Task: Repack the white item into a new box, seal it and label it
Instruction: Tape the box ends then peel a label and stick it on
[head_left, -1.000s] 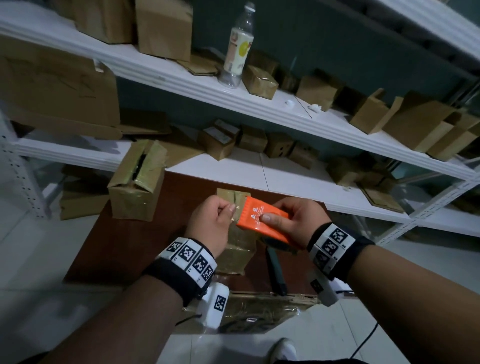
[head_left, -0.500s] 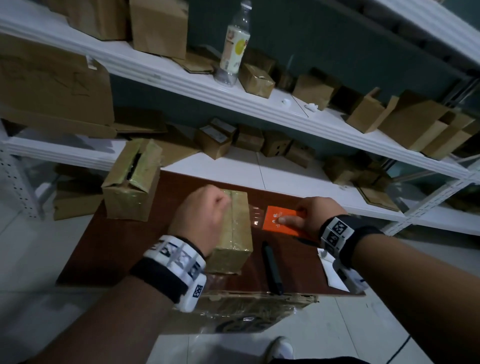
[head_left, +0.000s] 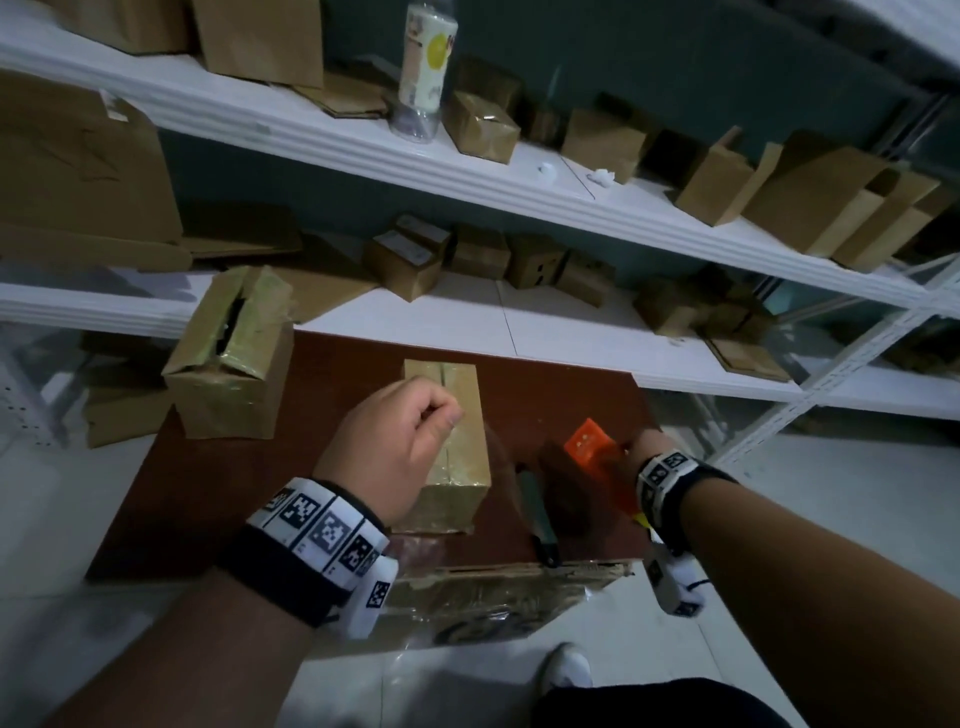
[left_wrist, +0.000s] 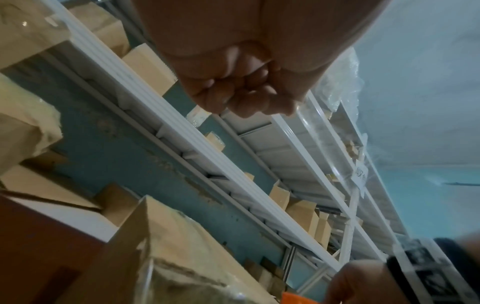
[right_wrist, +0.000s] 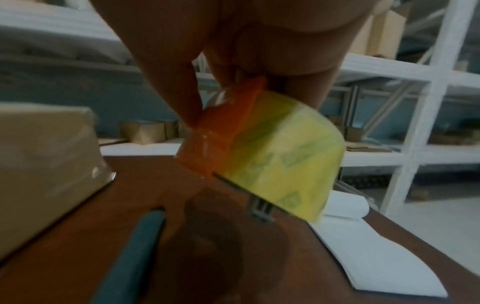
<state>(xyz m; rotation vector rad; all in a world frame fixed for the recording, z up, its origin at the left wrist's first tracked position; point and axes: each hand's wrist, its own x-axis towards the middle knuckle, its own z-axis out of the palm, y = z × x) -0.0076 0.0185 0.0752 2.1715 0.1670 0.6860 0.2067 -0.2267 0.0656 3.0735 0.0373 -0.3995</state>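
Observation:
A small cardboard box (head_left: 460, 457), closed and wrapped in glossy tape, lies on the brown table (head_left: 234, 493); it also shows in the wrist views (left_wrist: 168, 257) (right_wrist: 44, 160). My left hand (head_left: 410, 436) hovers over its left side as a fist (left_wrist: 241, 96) with nothing in it. To the right, my right hand (head_left: 636, 449) grips an orange tape dispenser (head_left: 589, 441) with a yellowish tape roll (right_wrist: 285, 168), tilted just above the table. The white item is not in view.
A dark pen-like tool (head_left: 537, 514) lies between box and dispenser. White paper sheets (right_wrist: 376, 257) sit at the table's right edge. An opened box (head_left: 228, 358) stands at the back left. Flattened cardboard (head_left: 493, 597) lies below the front edge. White shelves (head_left: 519, 197) hold several boxes.
The box went from held up to lying on the table. My right hand pulled the dispenser away to the right and lifted it. My left hand stays a fist over the box.

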